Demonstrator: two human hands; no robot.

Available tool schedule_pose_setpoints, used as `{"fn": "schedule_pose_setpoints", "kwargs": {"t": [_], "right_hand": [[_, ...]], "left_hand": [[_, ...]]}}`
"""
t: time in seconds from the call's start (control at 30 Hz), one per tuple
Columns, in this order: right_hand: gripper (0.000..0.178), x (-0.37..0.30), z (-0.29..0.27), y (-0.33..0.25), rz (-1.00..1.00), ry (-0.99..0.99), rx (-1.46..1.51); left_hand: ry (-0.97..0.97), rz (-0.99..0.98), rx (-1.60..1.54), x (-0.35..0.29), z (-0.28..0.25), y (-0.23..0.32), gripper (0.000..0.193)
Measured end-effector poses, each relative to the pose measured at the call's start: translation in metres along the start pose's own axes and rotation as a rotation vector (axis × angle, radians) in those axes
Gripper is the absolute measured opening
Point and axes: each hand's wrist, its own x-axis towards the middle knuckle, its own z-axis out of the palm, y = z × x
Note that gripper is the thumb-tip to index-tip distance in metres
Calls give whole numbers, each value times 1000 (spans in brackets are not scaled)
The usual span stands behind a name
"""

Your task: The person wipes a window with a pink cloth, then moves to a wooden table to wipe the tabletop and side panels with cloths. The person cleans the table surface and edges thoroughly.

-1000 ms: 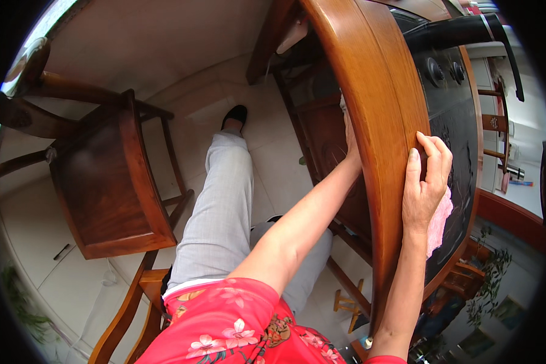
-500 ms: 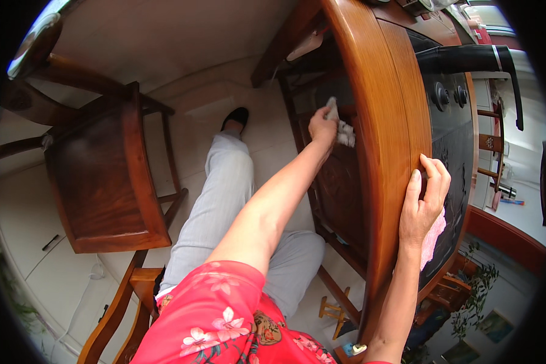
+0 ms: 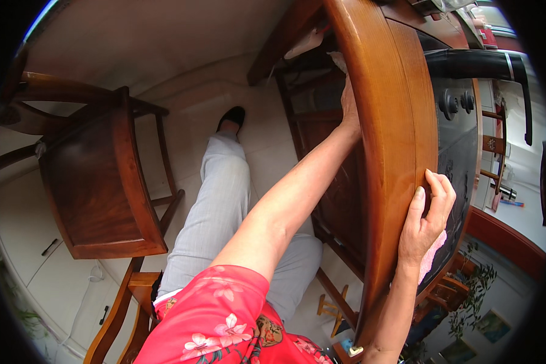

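My left hand [image 3: 348, 104] reaches under the overhanging wooden edge of the table [image 3: 388, 145], which hides part of it. A crumpled greyish-white cloth [image 3: 338, 60] shows at its fingertips, against the dark underside. My right hand [image 3: 428, 218] rests on top of the table, where the wooden border meets the black surface [image 3: 458, 145]. Its fingers are slightly bent and apart, with the thumb on the wood. A pink cloth [image 3: 432, 258] lies beside and partly beneath that hand's wrist.
Under the table is a dark wooden frame [image 3: 297, 121]. A wooden chair [image 3: 103, 182] stands at the left, and another chair's curved wood [image 3: 118, 309] is near me. Black knobs [image 3: 449, 104] and a black handle-like bar [image 3: 479, 64] are on the tabletop. A small wooden stool [image 3: 330, 312] stands below.
My left hand has moved farther up and right, in under the table edge, carrying the greyish-white cloth. My right hand stays on the tabletop, and the view has shifted slightly.
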Motion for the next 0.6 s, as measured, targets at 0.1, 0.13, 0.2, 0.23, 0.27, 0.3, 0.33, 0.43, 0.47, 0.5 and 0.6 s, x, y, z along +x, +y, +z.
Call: {"fn": "schedule_pose_setpoints", "kwargs": {"t": [0.1, 0.13, 0.2, 0.23, 0.27, 0.3, 0.33, 0.43, 0.47, 0.5, 0.6], "right_hand": [[31, 2, 0, -3, -7, -6, -1], [31, 2, -3, -6, -1, -8, -13], [31, 1, -1, -6, 5, -15, -18], [32, 1, -1, -4, 18, -17, -12], [32, 1, -1, -2, 27, -23, -20], [32, 0, -1, -2, 37, -30, -28], [33, -2, -1, 0, 49, -36, -37], [35, -2, -7, 0, 66, -49, -34], [35, 0, -6, -2, 57, -59, -42], [37, 3, -4, -5, 46, -76, -37], [38, 0, -4, 2, 63, -85, -20]], "left_hand": [[32, -91, 145, 1, -14, -27, 49], [29, -146, 163, 1, -18, -39, 51], [34, -252, 212, 4, -29, -53, 54], [24, -288, 215, 8, -33, -61, 56], [13, -325, 221, 11, -39, -66, 58], [0, -364, 227, 13, -42, -72, 59], [18, -395, 229, 12, -43, -77, 59], [67, -476, 230, 15, -46, -105, 58], [108, -469, 174, 16, -50, -125, 58], [164, -456, 116, 20, -58, -149, 58], [180, -547, 43, 19, -61, -172, 58]]}}
